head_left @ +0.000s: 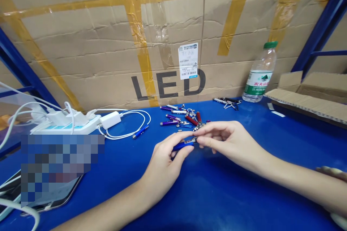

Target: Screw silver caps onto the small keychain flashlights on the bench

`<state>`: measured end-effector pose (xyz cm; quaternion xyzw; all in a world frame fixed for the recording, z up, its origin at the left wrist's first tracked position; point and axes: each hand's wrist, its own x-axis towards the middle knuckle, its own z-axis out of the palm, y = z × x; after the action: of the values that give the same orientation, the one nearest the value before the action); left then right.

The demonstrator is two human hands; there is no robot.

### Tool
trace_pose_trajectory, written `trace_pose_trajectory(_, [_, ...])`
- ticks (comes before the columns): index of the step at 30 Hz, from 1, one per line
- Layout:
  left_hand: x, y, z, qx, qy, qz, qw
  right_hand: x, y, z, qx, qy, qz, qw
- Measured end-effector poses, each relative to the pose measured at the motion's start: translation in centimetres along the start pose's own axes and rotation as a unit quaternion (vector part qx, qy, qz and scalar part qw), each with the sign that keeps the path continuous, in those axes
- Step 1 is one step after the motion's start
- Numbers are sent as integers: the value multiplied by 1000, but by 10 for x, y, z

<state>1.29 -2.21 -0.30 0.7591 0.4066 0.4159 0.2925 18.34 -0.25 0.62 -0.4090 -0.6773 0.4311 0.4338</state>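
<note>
My left hand (166, 158) is closed around a small blue keychain torch (184, 145) just above the blue table (222, 195). My right hand (226, 139) pinches the silver end of the same torch with thumb and fingers. Just behind both hands lies a loose pile of similar small torches (180, 117), purple, red and silver, with key clips. One more blue torch (141, 131) lies alone to the left, beside the white cables.
A white power strip (65, 124) with chargers and cables sits at the left. A tablet (54, 191) lies at the near left. A water bottle (260, 74) stands at the back right beside an open cardboard box (311, 97). Taped cardboard marked LED (168, 86) forms the back wall.
</note>
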Motion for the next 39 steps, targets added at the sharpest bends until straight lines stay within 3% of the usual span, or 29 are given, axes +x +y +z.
trace_pose_trajectory(5, [0,0,-1,-12,1,-1,1000,0,-4,0,20,4,33,999])
trace_pose_trajectory(9, [0,0,-1,-11,3,-7,1000,0,-2,0,3,-12,16,1000])
trace_pose_trajectory(17, [1,1,-1,-30,-19,-56,998,-2,0,-5,-120,-14,-148,982])
trace_pose_trajectory(21, [0,0,-1,-23,-24,-66,997,-1,1,-7,-137,-39,-198,970])
trace_pose_trajectory(26, [-4,-3,-2,1,-74,-20,997,-1,4,-8,-147,-56,-227,961])
trace_pose_trajectory(31, [-6,-4,-2,25,-70,-7,997,-3,3,-8,-146,-70,-237,958])
trace_pose_trajectory(39, [-9,-4,-1,56,-48,65,995,-6,0,-3,-137,-49,-186,972])
